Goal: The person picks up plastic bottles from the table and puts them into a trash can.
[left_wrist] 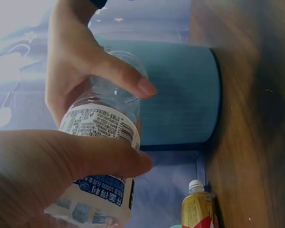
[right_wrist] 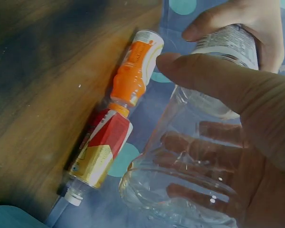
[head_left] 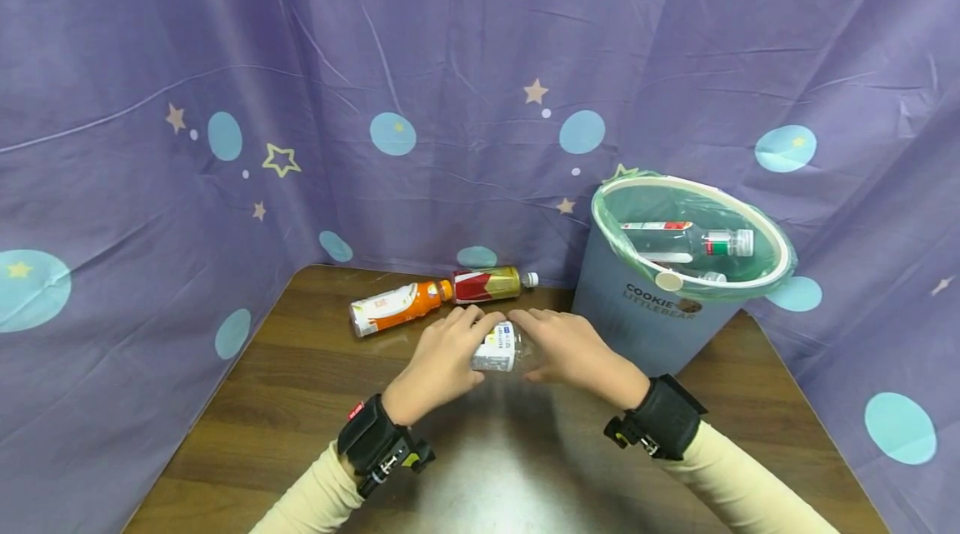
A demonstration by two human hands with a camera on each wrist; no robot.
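Observation:
A clear plastic bottle point(head_left: 495, 351) with a white printed label is held in both hands above the table. My left hand point(head_left: 441, 361) grips it round the label, its thumb point(left_wrist: 109, 154) lying across the print. Round the clear, unlabelled end, my right hand point(head_left: 573, 352) holds on; through the see-through plastic point(right_wrist: 190, 185) its fingers show in the right wrist view. Behind the hands lie an orange drink bottle point(head_left: 401, 306) with an orange cap and a red-and-gold bottle point(head_left: 487, 285) with a white cap, end to end.
A blue-grey bin point(head_left: 637, 326) with a green liner point(head_left: 617, 205) stands at the right of the wooden table point(head_left: 300, 426). Inside it lies a clear bottle point(head_left: 667, 241) with a white cap, and another white cap point(head_left: 712, 276) shows below. A purple curtain point(head_left: 465, 184) hangs behind.

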